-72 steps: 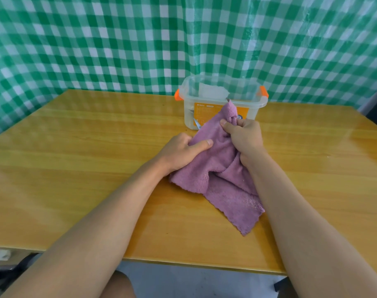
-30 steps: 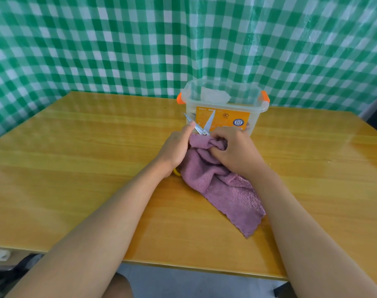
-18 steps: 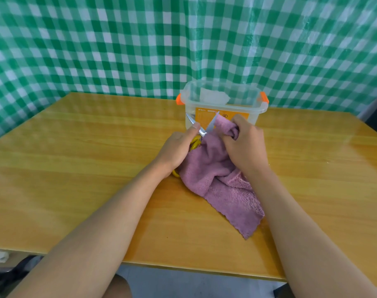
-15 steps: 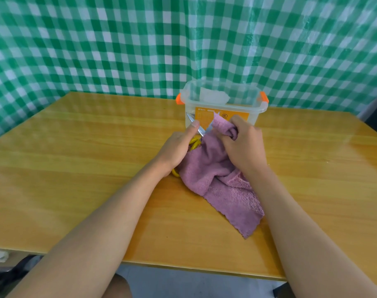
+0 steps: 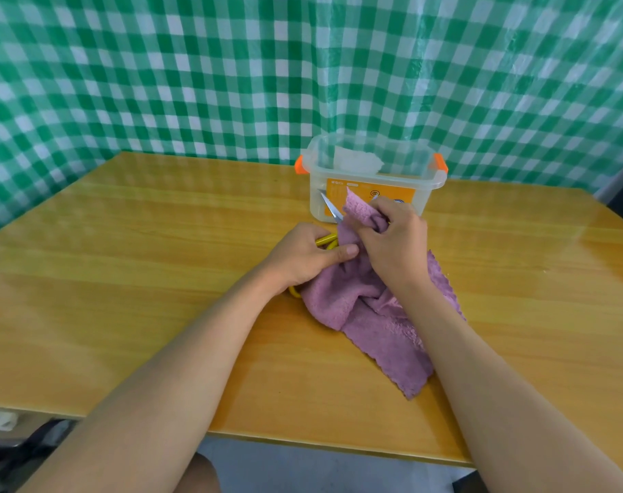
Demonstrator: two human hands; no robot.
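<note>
the purple cloth (image 5: 370, 314) lies crumpled on the wooden surface (image 5: 143, 279), a little right of the middle. its near corner trails flat toward the front edge and its far end is bunched up and lifted off the wood. that lifted end is wrapped against a pair of scissors (image 5: 333, 212) whose silver blades stand spread apart. one blade slants up to the left of the cloth, and only the tip of the other peeks out above the fingers on the right, with a flap of cloth rising between them.

the left grip (image 5: 302, 257) is curled around the yellow handles, thumb laid forward on the edge of the cloth, with a bit of yellow loop showing below the wrist. the right grip (image 5: 397, 243) is closed tight on the bunched cloth, pinching it around the hidden blade.

just beyond the blade tips stands a clear plastic box (image 5: 423, 202) with orange latches and an orange label, something white (image 5: 356, 161) inside it. behind the surface hangs a green and white checked curtain (image 5: 196, 83).
</note>
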